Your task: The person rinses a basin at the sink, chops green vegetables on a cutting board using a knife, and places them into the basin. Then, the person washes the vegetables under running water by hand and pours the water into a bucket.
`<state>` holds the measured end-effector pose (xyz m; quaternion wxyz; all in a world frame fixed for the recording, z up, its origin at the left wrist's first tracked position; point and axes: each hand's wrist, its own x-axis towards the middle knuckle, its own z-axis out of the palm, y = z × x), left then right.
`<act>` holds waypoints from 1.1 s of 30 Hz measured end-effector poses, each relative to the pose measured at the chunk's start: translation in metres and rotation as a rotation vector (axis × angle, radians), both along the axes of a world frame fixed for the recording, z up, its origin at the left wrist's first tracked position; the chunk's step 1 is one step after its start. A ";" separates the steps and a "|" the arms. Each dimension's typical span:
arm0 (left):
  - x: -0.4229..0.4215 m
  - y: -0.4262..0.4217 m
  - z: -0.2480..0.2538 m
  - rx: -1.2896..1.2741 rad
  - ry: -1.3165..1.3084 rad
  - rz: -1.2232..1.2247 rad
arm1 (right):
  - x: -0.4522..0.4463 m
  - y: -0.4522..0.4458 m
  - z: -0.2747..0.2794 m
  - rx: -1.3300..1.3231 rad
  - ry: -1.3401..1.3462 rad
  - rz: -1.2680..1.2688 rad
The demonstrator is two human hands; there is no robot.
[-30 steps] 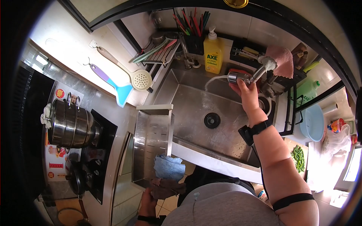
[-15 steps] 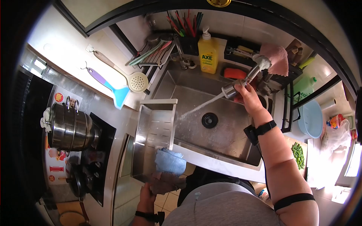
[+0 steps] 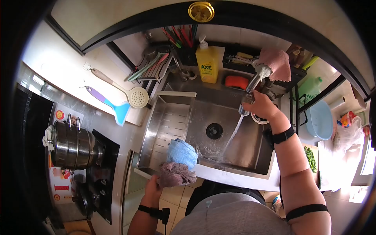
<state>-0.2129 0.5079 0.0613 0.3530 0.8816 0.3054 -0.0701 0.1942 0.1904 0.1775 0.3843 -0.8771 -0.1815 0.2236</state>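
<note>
My right hand is closed around the pull-out faucet, from which a stream of water falls into the steel sink right of the drain. With its fingers closed, my left hand grips the near end of a slotted metal drain basket, which lies across the sink's left side. A blue cloth and a grey-brown cloth hang over the basket's near end, next to my left fingers. The cloths partly hide that end.
A yellow soap bottle and a red sponge stand behind the sink. At left are a steamer pot on the stove, a skimmer and a blue spatula. A light-blue basin and chopped greens are at right.
The faucet head has swung from pointing left to pointing down, so the water lands nearer the sink's front. My left hand and the basket have shifted up and right.
</note>
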 end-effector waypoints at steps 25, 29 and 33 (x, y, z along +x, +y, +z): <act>0.141 0.057 -0.055 -1.015 -0.428 1.108 | -0.004 0.005 -0.023 0.005 -0.341 -0.104; 0.147 0.064 -0.071 -1.022 -0.429 1.119 | -0.004 0.004 -0.024 0.019 -0.341 -0.097; 0.150 0.068 -0.069 -0.994 -0.432 1.150 | -0.003 0.005 -0.026 0.050 -0.338 -0.098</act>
